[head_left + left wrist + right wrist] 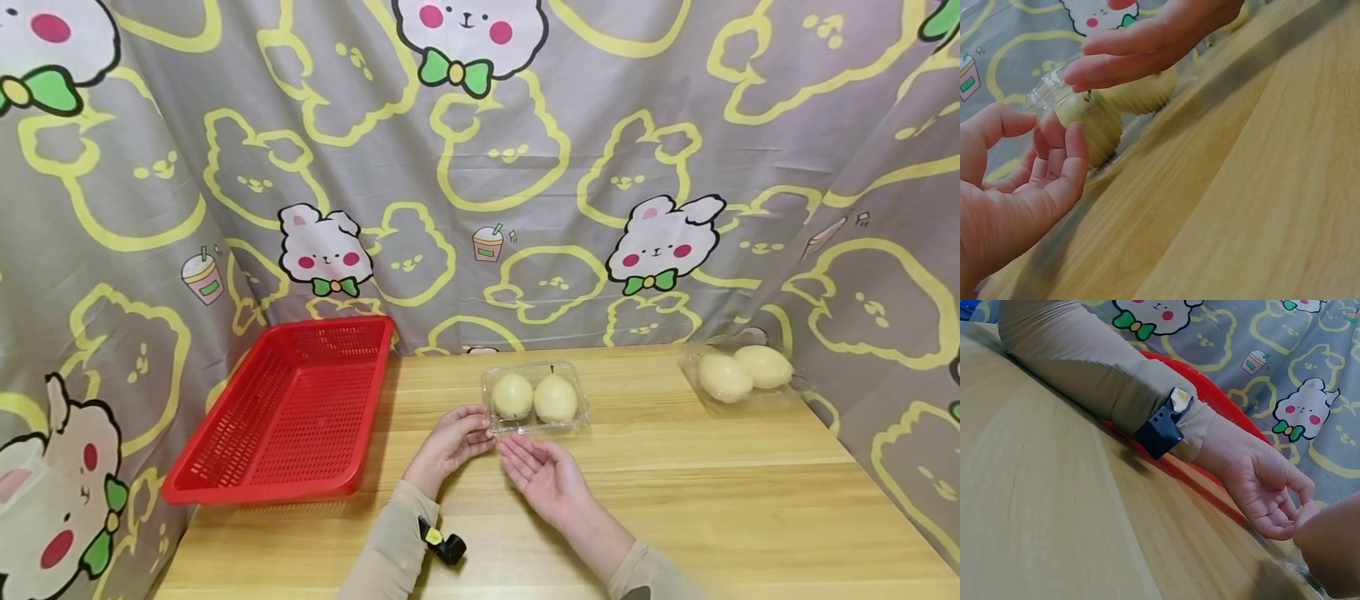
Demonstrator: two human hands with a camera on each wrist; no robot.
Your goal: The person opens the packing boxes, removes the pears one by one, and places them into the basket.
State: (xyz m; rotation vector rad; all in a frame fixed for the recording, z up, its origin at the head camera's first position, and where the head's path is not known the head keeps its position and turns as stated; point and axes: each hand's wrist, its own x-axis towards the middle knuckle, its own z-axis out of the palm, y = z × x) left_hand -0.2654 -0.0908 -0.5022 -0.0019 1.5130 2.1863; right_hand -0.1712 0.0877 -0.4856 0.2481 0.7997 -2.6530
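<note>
Both your left hand (452, 443) and right hand (551, 483) sit relaxed by the clear box (555, 430) on the table (750, 517) in the head view; support its two sides evenly. It holds pears (556, 400); a red basket (262, 490) stands left, packed yellow fruit (763, 367) right. Left wrist view: grip loosely spread. Right wrist view: contact unclear.

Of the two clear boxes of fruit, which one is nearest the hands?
The left box, beside the left hand and right hand; the other box sits apart, near the table's back right corner.
</note>
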